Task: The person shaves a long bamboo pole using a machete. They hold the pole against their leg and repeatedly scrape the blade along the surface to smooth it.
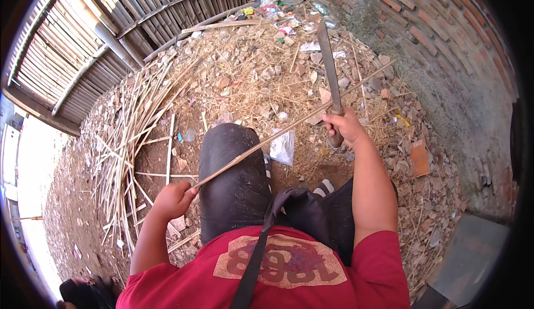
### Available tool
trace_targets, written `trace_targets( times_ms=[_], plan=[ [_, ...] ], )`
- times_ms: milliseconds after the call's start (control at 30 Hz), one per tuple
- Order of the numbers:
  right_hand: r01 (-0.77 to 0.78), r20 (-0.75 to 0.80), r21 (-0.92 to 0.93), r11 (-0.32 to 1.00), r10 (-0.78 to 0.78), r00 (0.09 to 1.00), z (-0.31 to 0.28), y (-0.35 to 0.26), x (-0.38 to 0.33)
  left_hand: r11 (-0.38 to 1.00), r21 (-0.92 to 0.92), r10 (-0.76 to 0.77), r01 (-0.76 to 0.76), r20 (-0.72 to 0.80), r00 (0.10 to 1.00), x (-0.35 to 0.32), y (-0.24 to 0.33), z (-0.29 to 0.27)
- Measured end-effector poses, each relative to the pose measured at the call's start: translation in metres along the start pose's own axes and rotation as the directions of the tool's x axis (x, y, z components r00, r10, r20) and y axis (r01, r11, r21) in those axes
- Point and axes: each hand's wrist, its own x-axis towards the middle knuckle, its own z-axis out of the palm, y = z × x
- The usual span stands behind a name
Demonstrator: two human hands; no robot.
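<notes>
Dirt yard, rubble everywhere: left hand [173, 200] grips bamboo strip [289, 125], right hand [345, 126] clenches machete [329, 67]; I'd keep strokes shallow, away from knee.

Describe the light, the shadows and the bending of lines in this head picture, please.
In the head view, hard sunlight washes out the far left edge to white; the brick wall on the right lies partly in shade. The fisheye bends the bamboo fence into curves and leaves black corners. The left hand, the right hand, the thin stick and the long knife are sharp, without blur.
</notes>
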Motion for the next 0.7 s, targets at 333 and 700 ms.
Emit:
trace_targets(
  times_ms=[333,700],
  plan=[
    [0.038,-0.014,0.303,0.952,-0.036,0.999,0.003,0.011,0.002,0.958,-0.254,-0.071,0.133,0.242,0.968,-0.009,-0.005,-0.007],
    [0.121,-0.023,0.353,0.928,-0.121,0.992,0.014,-0.001,-0.002,0.998,-0.054,-0.026,0.017,-0.163,0.986,0.003,0.056,-0.013]
  ],
)
